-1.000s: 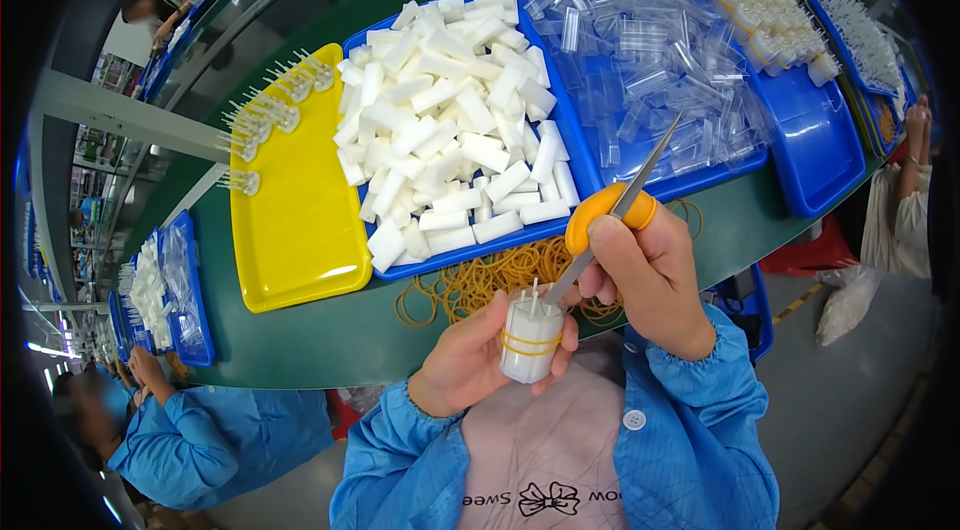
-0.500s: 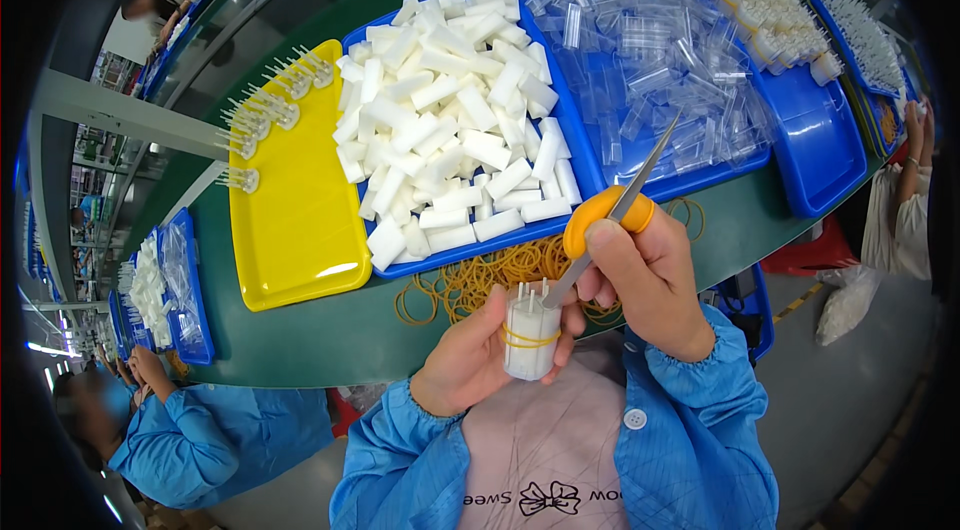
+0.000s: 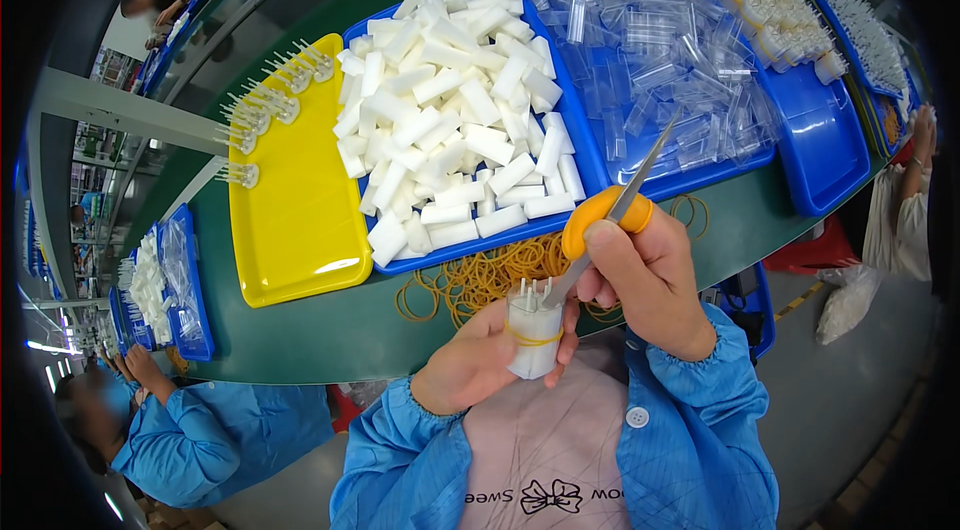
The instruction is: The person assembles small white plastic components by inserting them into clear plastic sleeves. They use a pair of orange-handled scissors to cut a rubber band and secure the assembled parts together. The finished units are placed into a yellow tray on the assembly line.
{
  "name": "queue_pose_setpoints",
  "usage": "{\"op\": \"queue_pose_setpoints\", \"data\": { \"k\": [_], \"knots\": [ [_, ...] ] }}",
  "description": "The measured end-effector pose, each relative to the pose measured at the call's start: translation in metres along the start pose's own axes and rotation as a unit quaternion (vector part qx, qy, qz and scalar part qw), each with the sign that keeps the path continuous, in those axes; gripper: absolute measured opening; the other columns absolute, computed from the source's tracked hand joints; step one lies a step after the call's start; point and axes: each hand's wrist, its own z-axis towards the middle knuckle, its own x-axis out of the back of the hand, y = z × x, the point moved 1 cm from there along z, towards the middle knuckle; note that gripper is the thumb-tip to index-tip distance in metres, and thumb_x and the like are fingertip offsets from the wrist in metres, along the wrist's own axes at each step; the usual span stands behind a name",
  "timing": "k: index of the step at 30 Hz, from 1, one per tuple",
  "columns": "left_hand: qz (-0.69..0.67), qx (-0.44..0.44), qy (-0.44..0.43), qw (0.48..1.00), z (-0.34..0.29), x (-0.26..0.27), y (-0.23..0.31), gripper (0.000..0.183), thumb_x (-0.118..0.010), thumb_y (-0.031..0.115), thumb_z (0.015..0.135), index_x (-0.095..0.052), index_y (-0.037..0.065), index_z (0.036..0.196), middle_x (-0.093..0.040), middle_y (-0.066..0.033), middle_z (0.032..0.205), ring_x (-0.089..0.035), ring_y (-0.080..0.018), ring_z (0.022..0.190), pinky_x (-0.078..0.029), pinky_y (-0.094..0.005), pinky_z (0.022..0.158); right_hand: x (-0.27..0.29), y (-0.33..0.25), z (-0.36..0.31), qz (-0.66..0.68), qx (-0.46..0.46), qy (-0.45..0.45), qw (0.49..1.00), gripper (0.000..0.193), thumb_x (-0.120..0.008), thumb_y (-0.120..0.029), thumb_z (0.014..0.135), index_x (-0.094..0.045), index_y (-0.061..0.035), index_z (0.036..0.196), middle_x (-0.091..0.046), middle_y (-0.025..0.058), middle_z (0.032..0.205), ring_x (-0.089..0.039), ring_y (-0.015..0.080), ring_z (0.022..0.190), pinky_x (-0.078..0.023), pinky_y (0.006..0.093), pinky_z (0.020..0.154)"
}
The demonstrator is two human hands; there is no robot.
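Observation:
My left hand (image 3: 472, 358) is closed around a small white bundle (image 3: 533, 338) with a clear plastic wrap and a yellow rubber band about its middle. Thin white prongs stick up from its top. In my right hand (image 3: 650, 280) is a pair of scissors (image 3: 607, 220) with orange handles, gripped around the handles. One blade points up and away to the right; the other metal blade reaches down to the bundle's top edge, at the prongs. Just beyond both hands lies a heap of tan rubber bands (image 3: 490, 275) on the green table.
A blue tray of white foam blocks (image 3: 440, 110) stands ahead. Left of it is a yellow tray (image 3: 300, 230) with pronged white pieces (image 3: 262, 105); right, a blue tray of clear plastic sleeves (image 3: 660, 50). Finished-looking bundles (image 3: 780, 20) stand far right. A co-worker in blue (image 3: 220, 430) sits left.
The bundle has tilted and turned slightly in my left hand, whose fingers have shifted around it. The scissors stay almost in place at its top.

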Motion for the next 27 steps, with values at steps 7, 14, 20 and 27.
{"op": "queue_pose_setpoints", "data": {
  "k": [7, 14, 20, 27],
  "knots": [
    [0.047, 0.018, 0.012, 0.999, -0.001, -0.012, 0.008, 0.055, -0.064, 0.028, 0.084, -0.040, 0.004, 0.127, -0.049, -0.0052, 0.109, -0.051, -0.0154, 0.087, -0.042, -0.0285, 0.070, 0.002, 0.007, 0.003, 0.004, -0.007, -0.016, 1.000, 0.021, -0.046, -0.018, 0.097, -0.055, 0.0009, 0.097, -0.054, 0.0013, 0.063, -0.049, 0.0035, 0.050, -0.039, 0.0173, 0.044],
    [0.055, 0.055, -0.016, 0.997, -0.002, -0.010, 0.006, 0.057, -0.065, 0.028, 0.083, -0.040, 0.006, 0.128, -0.051, -0.0043, 0.102, -0.050, -0.0129, 0.082, -0.040, -0.0262, 0.067, 0.006, 0.010, 0.004, 0.034, -0.030, -0.085, 0.995, 0.024, -0.047, -0.024, 0.098, -0.056, -0.0012, 0.097, -0.053, -0.0010, 0.065, -0.045, 0.0016, 0.054, -0.036, 0.0166, 0.047],
    [0.034, 0.061, -0.047, 0.996, -0.001, -0.011, 0.002, 0.059, -0.066, 0.030, 0.082, -0.039, 0.006, 0.129, -0.050, -0.0046, 0.101, -0.049, -0.0123, 0.078, -0.038, -0.0254, 0.064, 0.007, 0.011, 0.005, 0.036, -0.072, -0.141, 0.987, 0.026, -0.048, -0.027, 0.097, -0.055, -0.0026, 0.094, -0.054, -0.0003, 0.066, -0.048, 0.0025, 0.054, -0.036, 0.0170, 0.047],
    [0.003, 0.051, -0.022, 0.998, -0.003, -0.008, 0.001, 0.065, -0.066, 0.035, 0.082, -0.036, 0.004, 0.130, -0.049, -0.0053, 0.104, -0.050, -0.0143, 0.078, -0.038, -0.0266, 0.064, 0.001, 0.018, 0.001, -0.082, 0.114, -0.082, 0.987, 0.026, -0.052, -0.027, 0.095, -0.055, -0.0011, 0.093, -0.056, 0.0023, 0.067, -0.049, 0.0053, 0.053, -0.038, 0.0199, 0.046]
  ]
}}
